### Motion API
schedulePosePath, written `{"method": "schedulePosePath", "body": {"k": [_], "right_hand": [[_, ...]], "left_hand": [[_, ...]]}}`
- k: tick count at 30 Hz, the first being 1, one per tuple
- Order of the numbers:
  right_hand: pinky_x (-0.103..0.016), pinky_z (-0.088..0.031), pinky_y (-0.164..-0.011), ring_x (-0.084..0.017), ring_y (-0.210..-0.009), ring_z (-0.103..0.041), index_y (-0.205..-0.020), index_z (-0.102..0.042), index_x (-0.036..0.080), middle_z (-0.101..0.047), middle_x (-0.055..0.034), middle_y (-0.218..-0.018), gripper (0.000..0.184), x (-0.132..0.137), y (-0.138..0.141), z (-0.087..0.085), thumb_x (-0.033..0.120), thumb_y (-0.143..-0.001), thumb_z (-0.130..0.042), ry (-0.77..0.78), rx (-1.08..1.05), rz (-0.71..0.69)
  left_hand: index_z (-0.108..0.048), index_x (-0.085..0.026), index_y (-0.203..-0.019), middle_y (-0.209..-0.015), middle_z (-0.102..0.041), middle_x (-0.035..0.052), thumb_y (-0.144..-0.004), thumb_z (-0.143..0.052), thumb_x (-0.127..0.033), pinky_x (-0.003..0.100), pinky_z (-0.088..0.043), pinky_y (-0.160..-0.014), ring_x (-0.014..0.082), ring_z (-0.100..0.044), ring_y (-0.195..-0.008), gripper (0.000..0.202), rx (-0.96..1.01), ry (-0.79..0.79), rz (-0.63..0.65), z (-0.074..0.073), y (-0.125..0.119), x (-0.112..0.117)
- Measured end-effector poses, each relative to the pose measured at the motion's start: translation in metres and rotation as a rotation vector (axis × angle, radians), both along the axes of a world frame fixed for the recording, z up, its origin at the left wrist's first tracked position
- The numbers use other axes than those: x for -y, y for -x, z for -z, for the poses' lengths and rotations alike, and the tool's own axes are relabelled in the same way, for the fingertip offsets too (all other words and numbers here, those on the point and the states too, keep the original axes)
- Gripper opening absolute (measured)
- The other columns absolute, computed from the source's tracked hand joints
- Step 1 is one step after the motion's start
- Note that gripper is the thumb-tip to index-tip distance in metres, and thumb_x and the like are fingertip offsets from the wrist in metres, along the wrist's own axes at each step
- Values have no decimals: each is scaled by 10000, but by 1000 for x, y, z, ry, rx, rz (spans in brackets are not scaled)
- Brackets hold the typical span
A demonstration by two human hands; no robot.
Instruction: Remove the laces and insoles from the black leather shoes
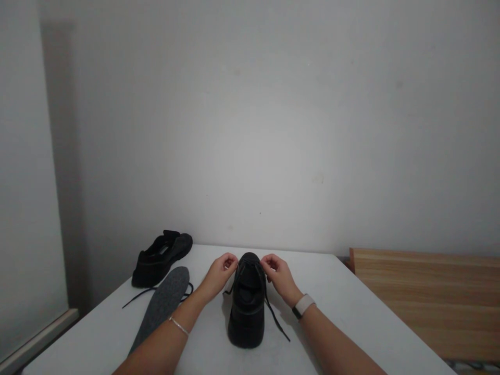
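A black lace-up shoe stands upright on the white table, its heel toward me and its toe toward the wall. My left hand is at the left side of the lacing, thumb and fingers pinched on the shoelace. On the opposite side my right hand pinches the shoelace in the same way. One loose lace end trails onto the table at the right; a shorter piece shows at the left. Exactly how the lace runs between my fingertips is too small to see.
Another black shoe rests at the table's far left edge. Beside it lies a grey insole, partly covered by my left forearm, with a thin black lace around it. A wooden panel stands right of the white table. A wall rises behind.
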State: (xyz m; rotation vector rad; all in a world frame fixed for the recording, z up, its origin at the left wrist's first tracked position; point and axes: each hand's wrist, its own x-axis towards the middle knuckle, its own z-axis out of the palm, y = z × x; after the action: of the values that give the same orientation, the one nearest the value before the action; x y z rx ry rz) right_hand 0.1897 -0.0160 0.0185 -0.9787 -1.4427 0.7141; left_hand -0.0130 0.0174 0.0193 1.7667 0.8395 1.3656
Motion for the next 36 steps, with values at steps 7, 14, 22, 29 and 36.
{"method": "schedulePosePath", "body": {"k": [7, 14, 22, 29, 36], "right_hand": [[-243, -379, -458, -133, -548, -488, -743, -629, 189, -570, -2, -619, 321, 2, 1, 0, 507, -715, -663, -2, 9, -32], [-255, -394, -493, -154, -607, -504, -734, -597, 201, -575, -10, -663, 303, 4, 6, -1, 501, -735, -641, -18, -16, -13], [-252, -379, -498, -150, -604, -497, -771, -555, 219, -558, 2, -678, 273, 0, 7, 2, 483, -755, -625, -8, -104, -24], [-243, -353, -512, -119, -558, -459, -805, -568, 199, -520, 34, -621, 267, -1, 3, -1, 410, -703, -695, 34, -261, -116], [-258, -385, -576, -121, -600, -469, -818, -626, 193, -547, 13, -686, 250, -1, -9, -10, 314, -635, -746, 54, -529, -118]], "left_hand": [[-681, -143, -801, -728, -656, 52, -707, -693, -376, 260, -411, -644, 175, -564, -683, 252, -12, 9, 28, -3, 1, 2], [-643, -143, -770, -670, -610, 22, -714, -660, -332, 250, -395, -609, 151, -532, -626, 199, -13, 8, 2, 2, -3, -1], [-585, -188, -743, -704, -584, 6, -741, -598, -313, 242, -390, -593, 146, -523, -629, 126, 22, -15, -44, 1, -11, 3], [-541, -186, -717, -671, -574, -14, -724, -611, -311, 259, -406, -667, 159, -548, -688, 143, 89, 15, -2, -7, -8, 4], [-592, -167, -811, -746, -617, -7, -617, -736, -220, 247, -393, -710, 139, -570, -731, 247, 344, 257, 186, -12, -1, 5]]}}
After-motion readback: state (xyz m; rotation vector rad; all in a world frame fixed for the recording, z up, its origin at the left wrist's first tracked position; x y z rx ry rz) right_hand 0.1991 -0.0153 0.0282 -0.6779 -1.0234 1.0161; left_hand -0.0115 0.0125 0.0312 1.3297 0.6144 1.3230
